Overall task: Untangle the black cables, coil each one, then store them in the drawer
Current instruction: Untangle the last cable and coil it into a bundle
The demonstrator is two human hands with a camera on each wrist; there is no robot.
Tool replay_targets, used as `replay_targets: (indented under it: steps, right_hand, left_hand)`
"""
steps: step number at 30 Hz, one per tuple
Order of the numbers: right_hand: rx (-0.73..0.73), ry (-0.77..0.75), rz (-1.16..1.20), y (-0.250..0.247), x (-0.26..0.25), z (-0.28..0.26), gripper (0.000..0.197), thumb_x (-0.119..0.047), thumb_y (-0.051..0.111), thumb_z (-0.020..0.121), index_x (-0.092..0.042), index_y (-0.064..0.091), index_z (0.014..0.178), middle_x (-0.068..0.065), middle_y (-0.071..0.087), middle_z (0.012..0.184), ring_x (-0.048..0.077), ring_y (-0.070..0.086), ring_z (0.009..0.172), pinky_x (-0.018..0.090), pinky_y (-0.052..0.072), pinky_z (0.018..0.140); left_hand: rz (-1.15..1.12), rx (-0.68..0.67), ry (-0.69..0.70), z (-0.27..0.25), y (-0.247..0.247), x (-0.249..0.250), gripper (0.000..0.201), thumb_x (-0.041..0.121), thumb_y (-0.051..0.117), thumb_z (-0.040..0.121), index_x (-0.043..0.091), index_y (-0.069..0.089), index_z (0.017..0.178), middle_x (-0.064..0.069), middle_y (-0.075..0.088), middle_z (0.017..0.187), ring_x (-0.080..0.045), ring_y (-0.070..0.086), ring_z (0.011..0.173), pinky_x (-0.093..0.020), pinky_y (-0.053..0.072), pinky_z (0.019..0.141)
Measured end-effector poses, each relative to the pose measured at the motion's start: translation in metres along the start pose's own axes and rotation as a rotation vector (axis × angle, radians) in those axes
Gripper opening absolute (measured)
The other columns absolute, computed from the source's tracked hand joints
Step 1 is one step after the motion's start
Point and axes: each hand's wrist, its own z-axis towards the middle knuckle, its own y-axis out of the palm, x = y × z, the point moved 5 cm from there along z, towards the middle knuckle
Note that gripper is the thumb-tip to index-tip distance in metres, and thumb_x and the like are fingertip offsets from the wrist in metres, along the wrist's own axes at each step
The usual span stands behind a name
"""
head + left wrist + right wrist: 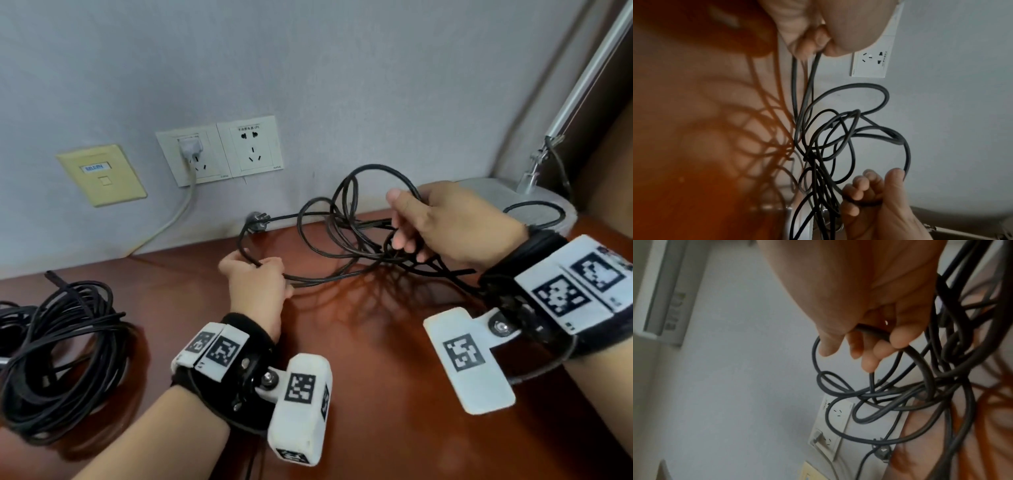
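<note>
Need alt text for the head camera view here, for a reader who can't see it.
Two hands work a tangle of black cable over a reddish-brown desk: the right hand grips raised loops, the left hand grips a strand low down. A black cable bundle lies at left, wall sockets behind.
</note>
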Motion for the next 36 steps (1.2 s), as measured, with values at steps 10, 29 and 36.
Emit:
replay_targets:
  steps: [10, 29, 36]
  right_hand:
    - [0.034, -0.009, -0.023, 0.005, 0.0, 0.0, 0.008, -0.021, 0.067, 0.088, -0.016, 0.064, 0.083, 0.003, 0.069, 0.079, 0.016, 0.064, 0.071, 0.01, 0.043, 0.047]
    - [-0.181, 0.01, -0.778, 0.0, 0.0, -0.004, 0.014, -0.023, 0.06, 0.088, -0.018, 0.074, 0.089, 0.001, 0.066, 0.073, 0.015, 0.058, 0.065, 0.022, 0.043, 0.053]
    - [-0.168, 0.072, -0.518, -0.011, -0.013, -0.006, 0.02, -0.027, 0.058, 0.091, -0.027, 0.077, 0.086, -0.009, 0.061, 0.052, 0.004, 0.048, 0.039, 0.01, 0.029, 0.033]
  left_hand:
    - [0.75, -0.189, 0.16, -0.016, 0.01, 0.011, 0.031, -0.006, 0.055, 0.086, 0.022, 0.061, 0.1, -0.002, 0.03, 0.119, -0.016, 0.05, 0.064, -0.007, 0.037, 0.035]
    - [1.212, -0.22, 0.457, -0.022, 0.021, 0.024, 0.028, 0.01, 0.064, 0.083, 0.035, 0.057, 0.093, 0.004, 0.032, 0.113, -0.019, 0.027, 0.104, -0.031, 0.033, 0.097]
    - [1.036, -0.733, 0.443, -0.038, 0.041, 0.013, 0.027, 0.015, 0.072, 0.084, 0.024, 0.072, 0.11, 0.01, 0.07, 0.11, -0.003, 0.063, 0.105, -0.018, 0.046, 0.098]
